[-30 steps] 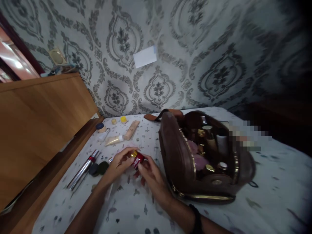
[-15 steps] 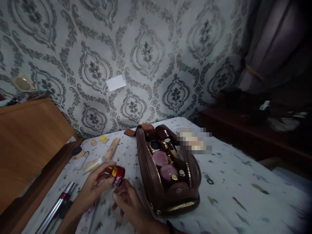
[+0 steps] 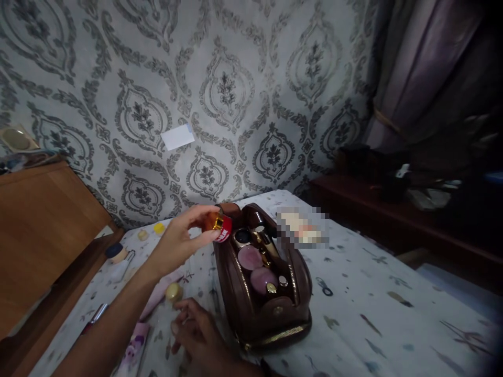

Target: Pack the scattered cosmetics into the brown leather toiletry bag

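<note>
On a clock face centred on the bag (image 3: 267, 324), with twelve toward the wall (image 3: 223, 52), the red jar (image 3: 224, 229) is between ten and eleven, in line with the bag's far left edge; how high above it, I cannot tell. The left hand (image 3: 184, 238) has it pinched between thumb and fingers, parted only by the jar's width, with the jar tilted. The right hand (image 3: 204, 335) is at eight, fingers half curled and slightly parted, holding nothing that shows. Its fingertips are just beside the gold pot (image 3: 173, 292) at nine; whether they touch, I cannot tell.

The bag gapes open. Inside, the compact (image 3: 242, 237) lies toward eleven, two pink pads (image 3: 250, 257) sit near the middle, the silver cap (image 3: 283, 281) is toward four and the gold cap (image 3: 271, 288) toward five.

On the sheet (image 3: 349, 293), the yellow pot (image 3: 159, 228) stands between nine and ten, and the blue-lidded jar (image 3: 116, 253) farther out at nine. The purple tube (image 3: 135, 343) lies at eight, partly behind the left forearm.
</note>
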A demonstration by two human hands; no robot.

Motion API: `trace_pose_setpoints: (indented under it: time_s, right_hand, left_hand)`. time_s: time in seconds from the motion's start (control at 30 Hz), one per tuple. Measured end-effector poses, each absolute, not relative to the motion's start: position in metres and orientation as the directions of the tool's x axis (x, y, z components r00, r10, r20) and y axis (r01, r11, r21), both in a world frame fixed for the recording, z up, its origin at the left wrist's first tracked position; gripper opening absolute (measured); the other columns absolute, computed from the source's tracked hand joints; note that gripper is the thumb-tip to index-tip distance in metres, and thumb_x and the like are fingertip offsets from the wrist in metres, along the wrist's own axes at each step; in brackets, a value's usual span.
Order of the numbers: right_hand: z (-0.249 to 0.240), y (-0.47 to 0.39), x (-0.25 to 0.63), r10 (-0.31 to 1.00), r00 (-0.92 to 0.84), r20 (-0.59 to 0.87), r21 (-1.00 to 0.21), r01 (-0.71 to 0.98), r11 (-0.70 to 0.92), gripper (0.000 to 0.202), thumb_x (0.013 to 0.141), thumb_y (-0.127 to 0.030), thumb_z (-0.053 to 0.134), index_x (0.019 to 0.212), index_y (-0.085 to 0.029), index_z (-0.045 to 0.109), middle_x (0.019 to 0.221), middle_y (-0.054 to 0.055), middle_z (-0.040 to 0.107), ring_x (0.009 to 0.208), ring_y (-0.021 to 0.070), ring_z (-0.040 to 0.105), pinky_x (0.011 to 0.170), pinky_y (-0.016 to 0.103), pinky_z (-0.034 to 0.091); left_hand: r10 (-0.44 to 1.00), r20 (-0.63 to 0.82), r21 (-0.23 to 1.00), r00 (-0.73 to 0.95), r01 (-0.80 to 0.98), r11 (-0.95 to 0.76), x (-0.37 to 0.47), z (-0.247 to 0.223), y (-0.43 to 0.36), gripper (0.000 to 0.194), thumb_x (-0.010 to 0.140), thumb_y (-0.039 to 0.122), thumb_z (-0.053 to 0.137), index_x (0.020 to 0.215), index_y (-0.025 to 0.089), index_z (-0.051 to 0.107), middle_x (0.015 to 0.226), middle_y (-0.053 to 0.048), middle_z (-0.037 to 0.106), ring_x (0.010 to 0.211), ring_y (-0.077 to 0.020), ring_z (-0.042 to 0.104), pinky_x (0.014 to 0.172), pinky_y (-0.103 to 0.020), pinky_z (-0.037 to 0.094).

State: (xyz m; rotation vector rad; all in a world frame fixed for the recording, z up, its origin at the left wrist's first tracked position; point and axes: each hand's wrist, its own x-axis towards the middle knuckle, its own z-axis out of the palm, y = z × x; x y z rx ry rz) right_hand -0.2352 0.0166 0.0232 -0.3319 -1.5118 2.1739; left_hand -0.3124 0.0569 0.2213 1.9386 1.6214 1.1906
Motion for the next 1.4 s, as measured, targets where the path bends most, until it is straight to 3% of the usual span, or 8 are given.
trace_pose_setpoints:
  time_s: [0.17,0.4,0.77,0.9,1.1,1.23,1.4]
  right_hand:
    - [0.027,0.016,-0.234,0.515,-0.856,0.040,-0.921,-0.231,-0.313,0.067,0.070,-0.075,0.066,0.109,-0.023,0.054,0.093,0.000,0.053,0.058,0.0078,0.056,0.050,0.022,0.036]
    - [0.028,0.014,-0.236,0.513,-0.858,0.021,-0.911,-0.228,-0.343,0.069,0.069,-0.079,0.064,0.105,-0.021,0.055,0.089,-0.002,0.051,0.055,0.0054,0.054,0.044,0.019,0.031]
    - [0.031,0.013,-0.233,0.508,-0.861,0.024,-0.911,-0.228,-0.343,0.070,0.070,-0.081,0.061,0.103,-0.019,0.055,0.080,-0.004,0.053,0.056,0.0070,0.055,0.046,0.019,0.032]
    - [0.031,0.013,-0.234,0.497,-0.867,0.031,-0.909,-0.231,-0.347,0.071,0.069,-0.082,0.061,0.101,-0.019,0.055,0.082,-0.003,0.053,0.054,0.0063,0.053,0.044,0.019,0.031]
    - [0.029,0.012,-0.235,0.501,-0.864,0.045,-0.913,-0.240,-0.331,0.074,0.067,-0.086,0.058,0.100,-0.020,0.056,0.079,-0.004,0.052,0.053,0.0062,0.053,0.044,0.018,0.031]
    - [0.030,0.013,-0.234,0.495,-0.868,0.043,-0.917,-0.230,-0.325,0.077,0.066,-0.087,0.058,0.101,-0.018,0.057,0.078,-0.003,0.053,0.053,0.0071,0.054,0.045,0.019,0.032]
    - [0.030,0.013,-0.234,0.492,-0.869,0.054,-0.922,-0.232,-0.310,0.076,0.068,-0.086,0.058,0.102,-0.018,0.057,0.076,-0.003,0.052,0.054,0.0081,0.054,0.047,0.020,0.033]
  left_hand:
    - [0.951,0.280,0.475,0.134,0.841,-0.258,-0.300,0.240,0.087,0.035,0.085,0.034,0.063,0.119,0.023,0.065,0.096,-0.002,0.068,0.084,-0.0168,0.060,0.074,-0.028,0.044]
    - [0.973,0.035,0.336,0.230,0.914,-0.228,-0.285,0.257,0.118,0.030,0.082,0.034,0.064,0.110,0.021,0.065,0.073,0.004,0.060,0.066,-0.0137,0.053,0.058,-0.025,0.036]
    - [0.929,-0.270,-0.015,0.254,0.963,-0.267,-0.265,0.236,0.157,0.041,0.072,0.027,0.075,0.111,0.019,0.065,0.099,-0.003,0.070,0.093,-0.0208,0.062,0.067,-0.024,0.042]
    - [0.901,-0.369,-0.020,0.229,0.967,-0.254,-0.258,0.223,0.166,0.039,0.070,0.025,0.075,0.106,0.015,0.068,0.097,-0.006,0.072,0.088,-0.0224,0.065,0.068,-0.025,0.046]
    - [0.873,-0.455,0.045,0.178,0.983,-0.177,-0.258,0.202,0.177,0.015,0.069,0.021,0.074,0.079,0.010,0.071,0.067,-0.005,0.069,0.063,-0.0182,0.064,0.056,-0.024,0.048]
    - [0.873,-0.450,0.131,0.187,0.981,-0.142,-0.260,0.193,0.182,0.019,0.068,0.017,0.072,0.085,0.010,0.071,0.076,-0.006,0.072,0.061,-0.0158,0.065,0.057,-0.023,0.051]
    - [0.885,-0.422,0.157,0.197,0.977,-0.142,-0.262,0.183,0.186,0.030,0.059,0.019,0.078,0.088,0.012,0.072,0.085,-0.006,0.074,0.076,-0.0209,0.068,0.067,-0.026,0.053]
